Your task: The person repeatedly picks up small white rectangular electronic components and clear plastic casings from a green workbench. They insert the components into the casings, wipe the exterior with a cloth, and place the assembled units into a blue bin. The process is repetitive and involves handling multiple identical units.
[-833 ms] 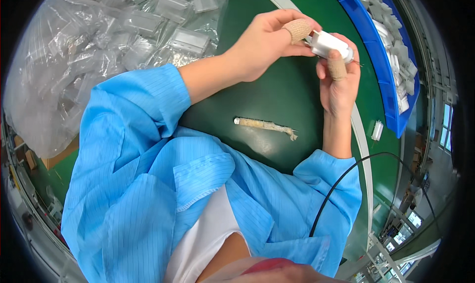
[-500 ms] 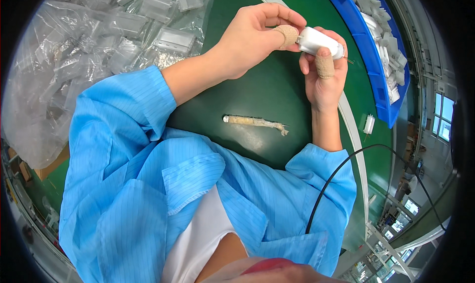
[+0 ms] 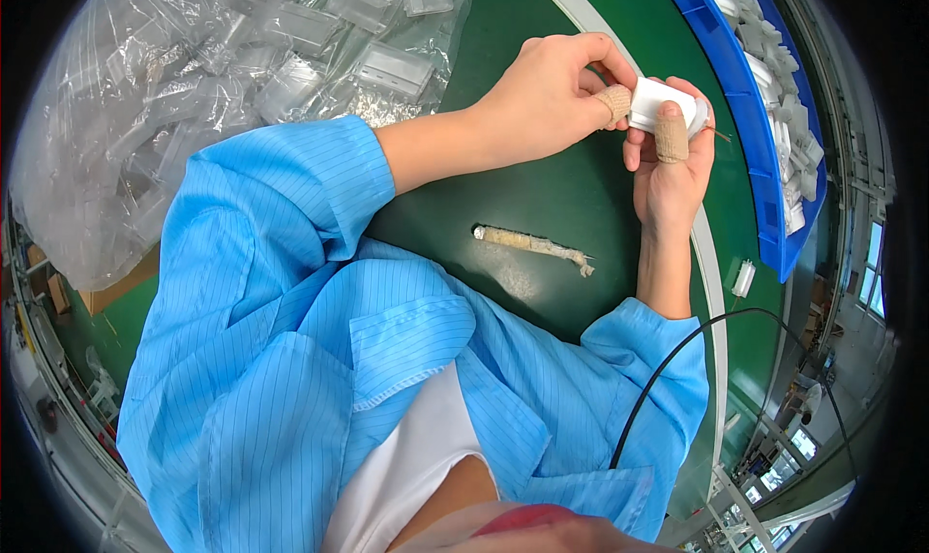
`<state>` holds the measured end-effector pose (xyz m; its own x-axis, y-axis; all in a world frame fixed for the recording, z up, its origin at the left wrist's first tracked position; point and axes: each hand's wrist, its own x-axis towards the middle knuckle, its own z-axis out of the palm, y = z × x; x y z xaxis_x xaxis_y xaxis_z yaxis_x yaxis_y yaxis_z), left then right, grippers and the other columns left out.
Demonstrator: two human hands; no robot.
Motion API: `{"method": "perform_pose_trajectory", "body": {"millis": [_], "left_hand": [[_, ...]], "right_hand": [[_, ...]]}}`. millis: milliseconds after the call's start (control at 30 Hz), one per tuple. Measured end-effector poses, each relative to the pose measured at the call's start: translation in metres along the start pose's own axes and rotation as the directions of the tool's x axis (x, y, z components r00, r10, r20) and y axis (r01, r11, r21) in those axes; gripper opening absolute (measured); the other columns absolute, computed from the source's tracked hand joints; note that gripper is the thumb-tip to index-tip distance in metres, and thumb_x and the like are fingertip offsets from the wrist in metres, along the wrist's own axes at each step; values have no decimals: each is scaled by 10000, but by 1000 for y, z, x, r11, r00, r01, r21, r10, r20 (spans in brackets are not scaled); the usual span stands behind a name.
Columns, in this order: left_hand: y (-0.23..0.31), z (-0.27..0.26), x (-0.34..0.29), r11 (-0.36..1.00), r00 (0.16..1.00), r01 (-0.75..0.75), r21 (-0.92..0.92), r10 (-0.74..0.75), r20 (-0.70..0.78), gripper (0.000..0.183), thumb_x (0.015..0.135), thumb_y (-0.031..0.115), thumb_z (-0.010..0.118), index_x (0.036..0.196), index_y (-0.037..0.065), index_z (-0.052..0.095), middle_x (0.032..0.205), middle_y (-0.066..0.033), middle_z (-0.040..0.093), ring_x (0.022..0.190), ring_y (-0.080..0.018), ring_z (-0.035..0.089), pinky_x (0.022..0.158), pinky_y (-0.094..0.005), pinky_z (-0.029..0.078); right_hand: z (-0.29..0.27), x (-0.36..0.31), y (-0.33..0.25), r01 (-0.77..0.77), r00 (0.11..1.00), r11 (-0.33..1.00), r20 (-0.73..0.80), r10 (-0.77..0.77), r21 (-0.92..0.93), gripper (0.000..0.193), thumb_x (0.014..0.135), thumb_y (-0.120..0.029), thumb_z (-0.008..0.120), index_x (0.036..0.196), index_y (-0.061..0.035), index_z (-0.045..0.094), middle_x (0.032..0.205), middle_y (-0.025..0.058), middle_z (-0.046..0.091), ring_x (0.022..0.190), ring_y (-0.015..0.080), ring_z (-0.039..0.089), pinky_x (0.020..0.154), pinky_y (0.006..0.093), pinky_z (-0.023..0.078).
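See a small white block [image 3: 650,100] held up in the right hand [image 3: 670,180], over the green bench top [image 3: 426,200], just left of the blue bin [image 3: 769,219]. On the right hand, note a closed hold: thumb, with beige cover [image 3: 671,137], laid on the block's near face, other fingers bent behind and at the far side. On the left hand [image 3: 556,98], note thumb and fingertips brought nearly together at the block's left end. Cannot tell there whether pinching the block itself, some thin part of it, or only touching.

Seems light, to judge from being carried by the fingers alone. Looks stiff, like hard plastic, with flat and smooth faces; so probably a little slippery for bare skin, perhaps less so under the covered thumbs. Deserves more care at the right end: has thin copper-coloured wires [image 3: 721,136] sticking out, likely easy to bend and maybe to break. Better to take hold around the middle, on the broad flat sides, thumb against fingers, with modest pressure and without pushing on the wires.
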<state>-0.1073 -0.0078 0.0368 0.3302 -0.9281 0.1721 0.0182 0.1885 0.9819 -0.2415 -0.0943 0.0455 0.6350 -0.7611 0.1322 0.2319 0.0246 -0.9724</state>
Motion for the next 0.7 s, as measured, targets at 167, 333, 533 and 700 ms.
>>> {"method": "perform_pose_trajectory", "body": {"millis": [167,333,533,700], "left_hand": [[22,-31,11,609,917,-390,691,328,228,168,810,152,579,892,19,639,774,-146,672,666,-250,663,621,-343,536],[48,-98,2,163,949,-5,987,313,-47,331,800,318,631,991,48,630,1021,-180,552,886,-354,579,753,-396,484],[23,-111,-8,36,957,-95,995,279,82,355,726,155,673,1039,43,548,1081,-194,496,995,-375,507,843,-405,446],[42,-83,-9,464,915,-316,828,379,136,431,679,-19,588,1099,2,492,1103,-184,491,1026,-329,543,889,-371,450]], "right_hand": [[-24,12,-2,-150,988,978,65,141,148,306,919,-210,581,1123,-13,466,815,79,582,592,92,530,421,193,405],[-20,15,-5,-183,983,958,26,182,220,328,914,-216,590,1115,33,517,848,81,598,668,101,557,535,180,466],[-45,21,7,-280,946,877,265,184,391,304,897,-196,615,1055,57,560,925,99,599,741,137,570,627,203,496],[-48,16,-1,-204,978,931,115,177,301,326,925,-195,568,1095,82,540,899,94,568,689,109,480,506,172,379]]}}
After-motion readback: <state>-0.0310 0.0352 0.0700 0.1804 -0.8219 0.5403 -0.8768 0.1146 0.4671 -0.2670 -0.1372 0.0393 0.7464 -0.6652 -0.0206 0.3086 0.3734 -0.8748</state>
